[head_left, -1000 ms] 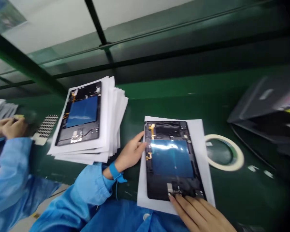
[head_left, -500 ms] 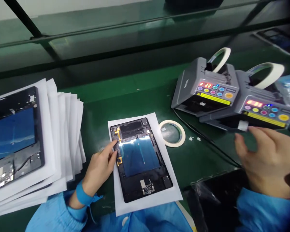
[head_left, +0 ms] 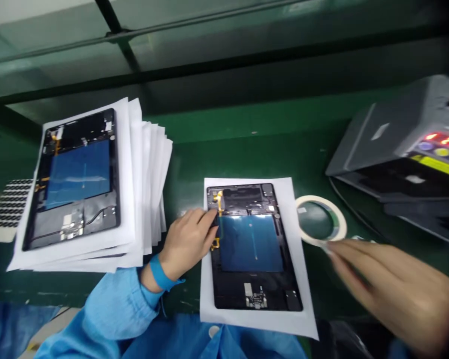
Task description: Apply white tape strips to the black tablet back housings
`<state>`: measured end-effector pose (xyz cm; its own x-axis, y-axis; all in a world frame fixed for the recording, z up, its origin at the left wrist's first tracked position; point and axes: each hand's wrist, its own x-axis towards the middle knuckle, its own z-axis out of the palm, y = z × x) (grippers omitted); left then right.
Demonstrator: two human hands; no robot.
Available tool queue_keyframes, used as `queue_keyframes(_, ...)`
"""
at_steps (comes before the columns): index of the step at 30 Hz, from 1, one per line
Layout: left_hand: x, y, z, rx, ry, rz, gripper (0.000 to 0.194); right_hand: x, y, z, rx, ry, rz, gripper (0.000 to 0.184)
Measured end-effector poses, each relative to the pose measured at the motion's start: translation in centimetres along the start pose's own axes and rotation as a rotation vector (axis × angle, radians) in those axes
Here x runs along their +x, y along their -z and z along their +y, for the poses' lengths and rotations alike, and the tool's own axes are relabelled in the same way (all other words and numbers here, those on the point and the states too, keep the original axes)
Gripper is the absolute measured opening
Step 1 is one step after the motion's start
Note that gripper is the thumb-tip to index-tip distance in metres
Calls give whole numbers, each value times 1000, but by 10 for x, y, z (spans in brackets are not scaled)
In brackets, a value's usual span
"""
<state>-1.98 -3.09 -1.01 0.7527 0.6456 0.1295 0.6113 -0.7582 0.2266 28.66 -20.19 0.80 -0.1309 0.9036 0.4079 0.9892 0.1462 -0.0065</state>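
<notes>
An opened tablet point(head_left: 252, 289) with a blue battery point(head_left: 250, 244) and an orange flex cable point(head_left: 220, 199) lies on a white paper sheet point(head_left: 299, 319). My left hand point(head_left: 189, 242) has thumb and forefinger pinched at the tablet's left edge, next to the flex cable. Right of the tablet, my right hand point(head_left: 396, 284), somewhat blurred, pinches a small white piece of tape point(head_left: 325, 245) between thumb and forefinger. Its fingertips are at the lower rim of a cream tape roll point(head_left: 342, 219) lying flat on the bench.
At left, another opened tablet point(head_left: 78, 177) rests on a stack of paper sheets point(head_left: 155, 184). A sheet with rows of black round pieces point(head_left: 11, 202) lies beyond it. A grey tape dispenser point(head_left: 381, 129) with a lit display stands at right, its cable point(head_left: 351, 204) running behind the roll.
My right hand has moved left from the tape dispenser's front to the tape roll, carrying the white piece of tape. My left hand stays at the tablet's edge. The view has turned left.
</notes>
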Motion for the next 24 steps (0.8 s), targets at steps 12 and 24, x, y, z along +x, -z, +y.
queue_keyframes(12,25,-15,-19,27,-127,-71,55,150,-111,-65,146,227,73,9)
queue_keyframes(24,25,-19,-21,-64,-123,-26,51,145,-115,-63,167,220,23,7)
